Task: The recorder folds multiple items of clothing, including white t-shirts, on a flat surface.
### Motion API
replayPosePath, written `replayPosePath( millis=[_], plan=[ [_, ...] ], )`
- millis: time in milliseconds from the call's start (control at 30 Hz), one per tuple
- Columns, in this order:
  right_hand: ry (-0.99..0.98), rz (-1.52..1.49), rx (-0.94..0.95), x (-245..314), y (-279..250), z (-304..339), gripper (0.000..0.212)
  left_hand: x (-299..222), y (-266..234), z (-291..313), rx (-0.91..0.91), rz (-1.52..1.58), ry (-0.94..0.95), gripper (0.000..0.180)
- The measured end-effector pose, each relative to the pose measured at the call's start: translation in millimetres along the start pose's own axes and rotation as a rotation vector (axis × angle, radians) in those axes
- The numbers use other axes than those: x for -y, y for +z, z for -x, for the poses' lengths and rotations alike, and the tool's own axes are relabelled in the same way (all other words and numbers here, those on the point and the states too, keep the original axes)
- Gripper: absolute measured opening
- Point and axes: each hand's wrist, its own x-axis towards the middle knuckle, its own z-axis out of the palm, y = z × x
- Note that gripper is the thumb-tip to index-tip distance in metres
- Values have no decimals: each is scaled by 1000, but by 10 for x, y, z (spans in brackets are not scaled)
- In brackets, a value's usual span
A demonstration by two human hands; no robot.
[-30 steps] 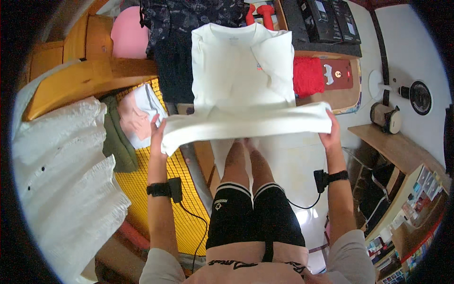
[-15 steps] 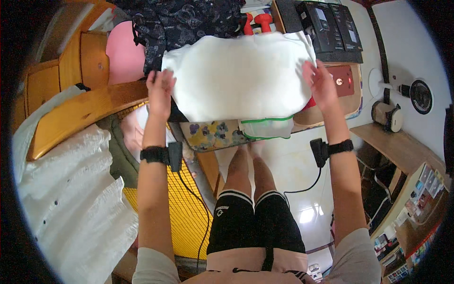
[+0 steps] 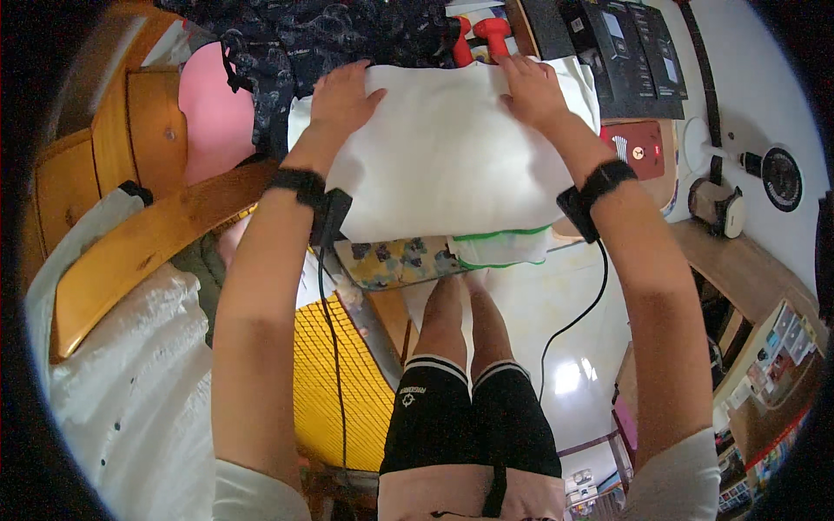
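A white folded cloth (image 3: 447, 156), probably a garment, lies spread in a wide bundle before me. My left hand (image 3: 346, 100) rests palm down on its far left part, fingers stretched toward the far edge and thumb held apart. On the far right part lies my right hand (image 3: 534, 91), also flat, its fingertips reaching the edge near red dumbbell-like objects (image 3: 492, 36). Both hands touch the cloth from above without visibly gripping it. Beneath the near edge of the cloth, a translucent bag with green trim (image 3: 502, 247) sticks out.
Dark patterned clothing (image 3: 321, 43) and a pink rounded object (image 3: 215, 117) lie beyond on the left. Black boxes (image 3: 621, 52) stand at the far right, above a dark red booklet (image 3: 638, 148). A curved wooden rail (image 3: 148, 252) runs along the left. Cables hang from both wrist straps.
Both hands have moved from the cloth's left and right sides inward and away from me, onto its far edge. The cloth reaches slightly nearer to me in the picture.
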Motion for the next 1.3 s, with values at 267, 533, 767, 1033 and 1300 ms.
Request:
replayPosePath(
  millis=[267,533,767,1033,1300],
  plan=[
    [131,75,571,-190,78,-447,43,126,179,-398,475,276,-32,65],
    [103,-97,532,-264,105,-289,79,93,-14,-22,26,232,167,29],
    [127,-39,590,-81,73,-398,81,-22,-175,147,-94,90,372,21],
    [-167,80,164,-201,206,-104,41,22,-36,428,-195,-100,589,26],
    [-341,137,-1,-360,-90,153,33,39,-147,404,-17,-30,118,30]
  ],
)
